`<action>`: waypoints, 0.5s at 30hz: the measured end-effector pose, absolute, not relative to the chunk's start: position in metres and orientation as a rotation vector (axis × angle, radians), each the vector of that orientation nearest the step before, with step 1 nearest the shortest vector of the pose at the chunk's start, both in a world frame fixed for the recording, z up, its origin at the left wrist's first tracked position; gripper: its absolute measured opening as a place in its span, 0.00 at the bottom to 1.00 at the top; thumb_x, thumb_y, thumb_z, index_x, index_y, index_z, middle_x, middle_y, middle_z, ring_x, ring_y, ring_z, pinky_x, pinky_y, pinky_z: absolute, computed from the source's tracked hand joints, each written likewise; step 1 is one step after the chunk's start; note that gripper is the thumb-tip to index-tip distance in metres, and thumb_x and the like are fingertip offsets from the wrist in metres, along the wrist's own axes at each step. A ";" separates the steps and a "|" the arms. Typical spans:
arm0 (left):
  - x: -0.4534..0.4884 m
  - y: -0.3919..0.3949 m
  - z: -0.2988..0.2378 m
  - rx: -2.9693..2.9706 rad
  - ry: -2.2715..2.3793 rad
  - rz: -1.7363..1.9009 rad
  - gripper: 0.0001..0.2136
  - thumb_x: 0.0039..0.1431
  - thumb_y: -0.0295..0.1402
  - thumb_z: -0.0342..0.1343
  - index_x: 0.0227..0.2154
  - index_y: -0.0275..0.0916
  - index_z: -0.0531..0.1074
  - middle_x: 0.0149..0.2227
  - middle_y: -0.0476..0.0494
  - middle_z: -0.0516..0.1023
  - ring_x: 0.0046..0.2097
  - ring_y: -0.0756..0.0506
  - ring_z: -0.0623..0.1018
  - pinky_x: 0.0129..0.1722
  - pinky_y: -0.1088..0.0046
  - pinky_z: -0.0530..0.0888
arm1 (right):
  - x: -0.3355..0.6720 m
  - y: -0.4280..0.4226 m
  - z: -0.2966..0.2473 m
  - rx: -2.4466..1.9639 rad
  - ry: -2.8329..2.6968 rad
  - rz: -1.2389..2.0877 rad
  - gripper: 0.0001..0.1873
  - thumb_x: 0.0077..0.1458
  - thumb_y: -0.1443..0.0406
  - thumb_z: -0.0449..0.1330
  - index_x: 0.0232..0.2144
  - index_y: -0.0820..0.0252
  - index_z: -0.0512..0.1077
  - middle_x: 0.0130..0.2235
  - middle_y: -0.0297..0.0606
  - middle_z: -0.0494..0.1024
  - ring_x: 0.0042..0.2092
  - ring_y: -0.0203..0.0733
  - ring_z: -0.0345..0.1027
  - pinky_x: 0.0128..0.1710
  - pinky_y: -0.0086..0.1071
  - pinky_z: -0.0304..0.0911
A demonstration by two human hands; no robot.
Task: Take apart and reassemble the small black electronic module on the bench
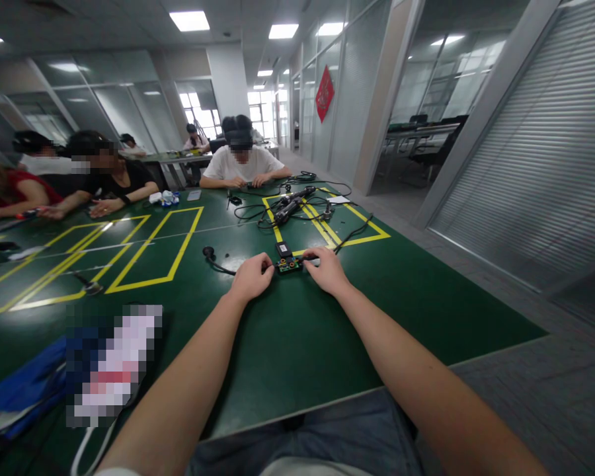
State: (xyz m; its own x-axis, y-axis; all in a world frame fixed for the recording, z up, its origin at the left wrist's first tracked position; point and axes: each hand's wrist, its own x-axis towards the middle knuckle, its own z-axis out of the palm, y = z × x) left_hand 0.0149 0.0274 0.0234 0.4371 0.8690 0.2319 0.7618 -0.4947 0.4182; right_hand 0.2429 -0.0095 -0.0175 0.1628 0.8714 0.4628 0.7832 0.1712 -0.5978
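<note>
A small green circuit board [290,265] with round copper-coloured coils lies on the green table in front of me. A black rectangular case [283,249] adjoins its far edge. My left hand [252,277] is closed at the board's left end, on a black power cord [223,268] that leads left to a round plug [209,252]. At the board's right end my right hand [326,270] pinches a black cable [353,233] that trails away to the far right. The fingers partly hide both cable ends where they meet the board.
Black adapters with tangled cables [293,206] lie beyond the board among yellow tape outlines [186,244]. Another plug [92,287] and a blue bag [27,377] are at left. Co-workers sit along the far and left sides. The table's right edge slants towards me.
</note>
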 end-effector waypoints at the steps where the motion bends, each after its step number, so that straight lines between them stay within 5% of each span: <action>1: 0.015 0.028 0.023 2.444 1.404 0.622 0.06 0.65 0.33 0.56 0.37 0.42 0.78 0.41 0.42 0.85 0.43 0.40 0.82 0.45 0.64 0.76 | 0.243 -0.009 -0.017 -1.620 -1.624 0.133 0.11 0.59 0.70 0.63 0.41 0.54 0.82 0.45 0.40 0.83 0.50 0.49 0.75 0.58 0.45 0.67; 15: 0.014 0.029 0.022 2.439 1.384 0.598 0.08 0.66 0.35 0.55 0.37 0.42 0.80 0.39 0.43 0.86 0.42 0.41 0.82 0.45 0.65 0.76 | 0.241 -0.012 -0.014 -1.658 -1.654 0.116 0.13 0.63 0.71 0.63 0.44 0.53 0.85 0.48 0.41 0.83 0.52 0.48 0.76 0.59 0.43 0.68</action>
